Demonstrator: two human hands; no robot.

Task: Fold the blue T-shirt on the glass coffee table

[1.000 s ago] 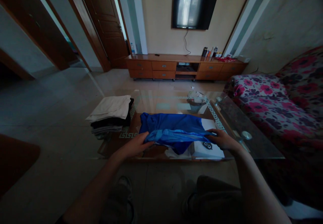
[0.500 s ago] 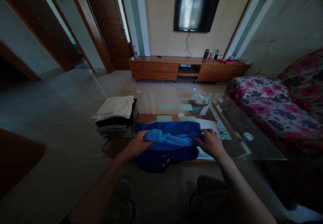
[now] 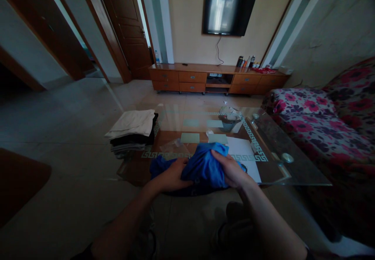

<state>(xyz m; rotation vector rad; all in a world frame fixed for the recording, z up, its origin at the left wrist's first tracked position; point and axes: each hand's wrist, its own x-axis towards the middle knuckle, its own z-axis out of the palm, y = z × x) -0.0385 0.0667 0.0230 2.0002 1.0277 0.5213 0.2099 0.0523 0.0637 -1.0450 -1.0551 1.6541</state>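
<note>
A blue garment (image 3: 205, 168) lies bunched over the near edge of the glass coffee table (image 3: 304, 174). Its brighter blue part is raised in a fold between my hands, while darker blue cloth spreads out below and to the left. My left hand (image 3: 175, 175) grips the cloth at the left of the fold, fingers partly tucked into it. At the fold's right side, my right hand (image 3: 230, 168) holds the fabric with the thumb over the top. Just beyond the right hand, white paper (image 3: 249, 154) lies on the table.
A stack of folded clothes (image 3: 131, 125), white on top, sits at the table's left end. A grey basket (image 3: 230, 123) shows near the far right corner. Beyond are a low wooden TV cabinet (image 3: 191, 81) and, to the right, a floral sofa (image 3: 310, 115).
The garment was spread flat and wide between my hands. Now they are closer together, and its lighter part is gathered up into a raised fold.
</note>
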